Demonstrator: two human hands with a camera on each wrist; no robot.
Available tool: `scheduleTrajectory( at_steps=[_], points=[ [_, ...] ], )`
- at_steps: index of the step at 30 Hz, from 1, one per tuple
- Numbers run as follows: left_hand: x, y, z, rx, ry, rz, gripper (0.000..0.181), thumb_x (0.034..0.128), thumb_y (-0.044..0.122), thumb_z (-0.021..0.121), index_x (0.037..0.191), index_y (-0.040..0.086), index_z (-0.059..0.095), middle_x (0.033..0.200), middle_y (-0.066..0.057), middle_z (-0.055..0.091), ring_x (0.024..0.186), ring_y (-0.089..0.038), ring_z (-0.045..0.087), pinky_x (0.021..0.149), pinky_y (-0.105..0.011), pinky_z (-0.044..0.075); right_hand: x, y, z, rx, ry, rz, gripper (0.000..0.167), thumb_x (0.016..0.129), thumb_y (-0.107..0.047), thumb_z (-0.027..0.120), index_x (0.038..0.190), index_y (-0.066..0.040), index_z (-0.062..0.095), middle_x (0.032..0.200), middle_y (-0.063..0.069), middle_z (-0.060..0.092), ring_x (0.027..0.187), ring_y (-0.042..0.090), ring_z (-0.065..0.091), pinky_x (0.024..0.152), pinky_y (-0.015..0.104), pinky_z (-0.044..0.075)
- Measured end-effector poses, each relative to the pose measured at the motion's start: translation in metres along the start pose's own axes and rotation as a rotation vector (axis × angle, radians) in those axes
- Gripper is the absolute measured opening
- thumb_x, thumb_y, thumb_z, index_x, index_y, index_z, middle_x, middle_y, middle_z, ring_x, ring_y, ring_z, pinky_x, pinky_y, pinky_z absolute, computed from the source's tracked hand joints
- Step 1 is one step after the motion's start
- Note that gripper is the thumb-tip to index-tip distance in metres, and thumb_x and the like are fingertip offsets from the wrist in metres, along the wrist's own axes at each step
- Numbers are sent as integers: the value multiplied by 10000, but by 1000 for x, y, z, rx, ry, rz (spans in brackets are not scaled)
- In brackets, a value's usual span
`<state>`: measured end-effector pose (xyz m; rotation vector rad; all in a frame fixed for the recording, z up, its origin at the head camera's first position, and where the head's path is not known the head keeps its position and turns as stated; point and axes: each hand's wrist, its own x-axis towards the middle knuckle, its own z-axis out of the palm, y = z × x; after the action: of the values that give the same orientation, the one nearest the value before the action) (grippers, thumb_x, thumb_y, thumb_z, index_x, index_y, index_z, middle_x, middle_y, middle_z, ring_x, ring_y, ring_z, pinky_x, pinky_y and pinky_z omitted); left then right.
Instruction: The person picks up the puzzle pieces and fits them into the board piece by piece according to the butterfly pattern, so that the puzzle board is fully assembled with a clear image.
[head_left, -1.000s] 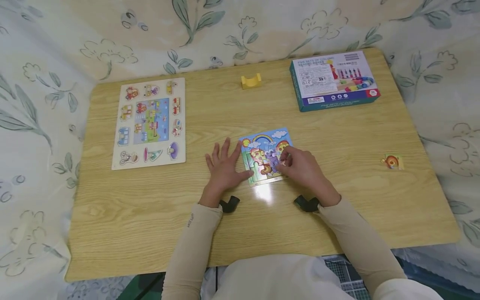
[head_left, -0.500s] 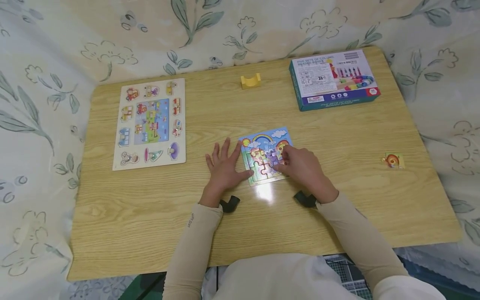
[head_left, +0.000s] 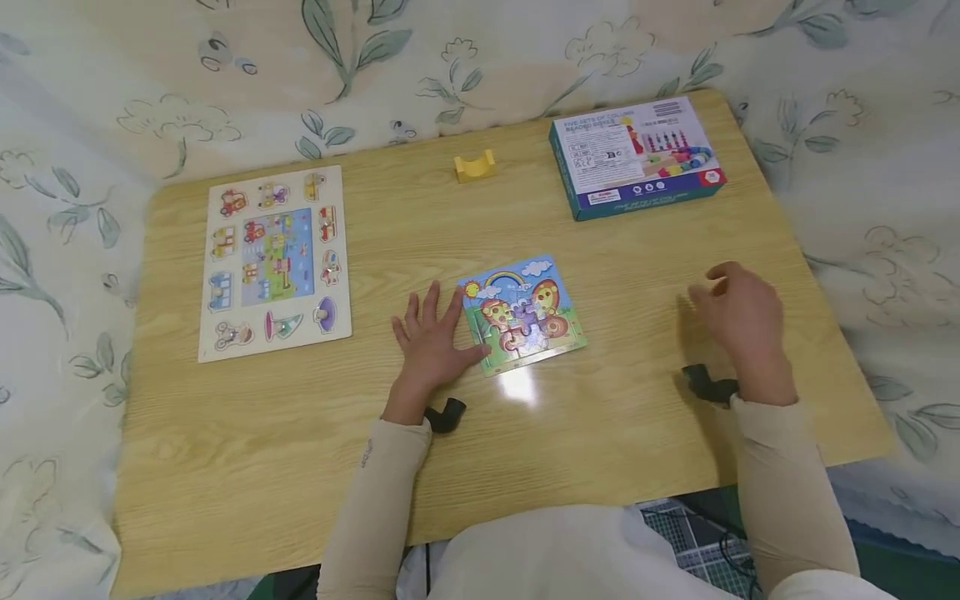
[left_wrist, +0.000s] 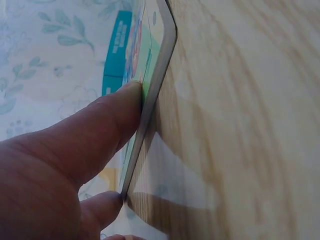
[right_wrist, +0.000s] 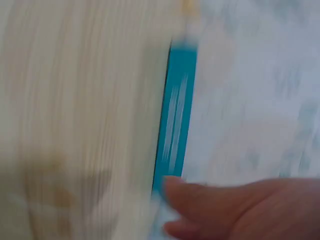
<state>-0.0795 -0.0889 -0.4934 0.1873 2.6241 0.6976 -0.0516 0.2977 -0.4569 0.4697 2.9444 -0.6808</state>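
Observation:
A small jigsaw puzzle [head_left: 525, 317] with butterflies and a rainbow lies at the table's middle. My left hand [head_left: 431, 354] lies at its left side, fingers spread, with the thumb [left_wrist: 117, 107] touching the puzzle's edge in the left wrist view. Far to the right, my right hand [head_left: 746, 325] hovers over the table with loosely bent fingers. Nothing shows between its thumb and finger in the blurred right wrist view. No snail piece can be seen; the spot where it lay is covered by the right hand.
A picture board [head_left: 333, 292] with knobbed-looking shapes lies at the left. At the back stand a yellow curved block [head_left: 475, 167] and a teal-sided box [head_left: 637, 158]. The wooden table [head_left: 300, 467] meets a floral cloth [head_left: 517, 58] behind.
My right hand has left the puzzle and moved right, over the snail piece's place. Its former grip area on the puzzle is uncovered. The left hand stays by the puzzle; the head view has shifted.

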Motion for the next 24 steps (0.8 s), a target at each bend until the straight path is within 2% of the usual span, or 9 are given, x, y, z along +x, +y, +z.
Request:
scheduleTrajectory(
  at_steps=[3, 6, 10, 12, 16, 18, 20, 22, 24],
  points=[
    [-3, -5, -4, 5, 11, -19, 945, 816, 543, 672, 1548, 311, 121, 1630, -31, -76, 1466, -356, -173, 1100, -663, -127, 8, 32, -14, -93, -70, 137, 627, 937, -372, 532, 1318, 112, 414, 1155, 404, 474, 1047, 546, 438, 796, 626, 398],
    [-4, -7, -6, 2, 7, -26, 943, 819, 542, 670, 1548, 315, 115, 1630, -28, -80, 1466, -350, -182, 1099, -659, -139, 12, 52, -17, -132, -126, 216, 710, 907, -381, 573, 1346, 133, 355, 1181, 440, 434, 1101, 584, 378, 839, 648, 389],
    [-4, -6, -6, -11, 0, -13, 952, 815, 543, 675, 1547, 318, 110, 1630, -31, -82, 1465, -347, -189, 1096, -661, -144, 15, 61, -16, -130, -152, 270, 735, 895, -403, 601, 1306, 162, 372, 1181, 433, 460, 1080, 594, 412, 813, 632, 406],
    [-3, -5, -6, -17, -1, -11, 954, 812, 539, 680, 1546, 319, 112, 1630, -31, -81, 1465, -345, -192, 1096, -662, -144, 15, 61, -17, -129, -151, 265, 737, 887, -414, 619, 1275, 173, 402, 1185, 426, 472, 1064, 591, 433, 813, 622, 408],
    [-3, -4, -5, -24, 5, -12, 949, 808, 533, 687, 1543, 326, 124, 1631, -22, -77, 1466, -336, -197, 1096, -658, -148, 13, 47, -14, -57, -107, 201, 593, 921, -391, 583, 1152, 149, 500, 1106, 363, 541, 989, 527, 483, 790, 568, 407],
    [-2, -3, -4, -19, 7, -8, 943, 809, 540, 682, 1543, 328, 131, 1631, -23, -75, 1466, -338, -196, 1097, -658, -146, 11, 34, -10, -3, -59, 120, 479, 948, -359, 558, 986, 118, 545, 915, 296, 570, 843, 453, 502, 698, 497, 405],
    [-1, -2, -3, -14, 4, -5, 941, 810, 548, 677, 1544, 330, 130, 1631, -25, -74, 1466, -340, -192, 1099, -658, -142, 9, 17, -5, 44, -26, 19, 399, 956, -316, 566, 829, 62, 550, 736, 197, 534, 702, 347, 469, 605, 408, 364],
    [0, -2, -2, -12, -4, -4, 939, 811, 554, 671, 1543, 332, 128, 1631, -25, -74, 1467, -340, -188, 1101, -657, -141, 8, -3, 2, 80, -44, -80, 371, 946, -301, 598, 784, 31, 566, 678, 124, 507, 649, 256, 433, 564, 328, 327],
    [0, -1, -1, -11, -11, -8, 940, 812, 556, 670, 1543, 334, 123, 1631, -23, -73, 1468, -339, -184, 1102, -654, -141, 5, -26, 11, 140, -106, -152, 333, 911, -293, 656, 868, 35, 622, 710, 114, 552, 657, 220, 456, 566, 297, 361]
  ],
)
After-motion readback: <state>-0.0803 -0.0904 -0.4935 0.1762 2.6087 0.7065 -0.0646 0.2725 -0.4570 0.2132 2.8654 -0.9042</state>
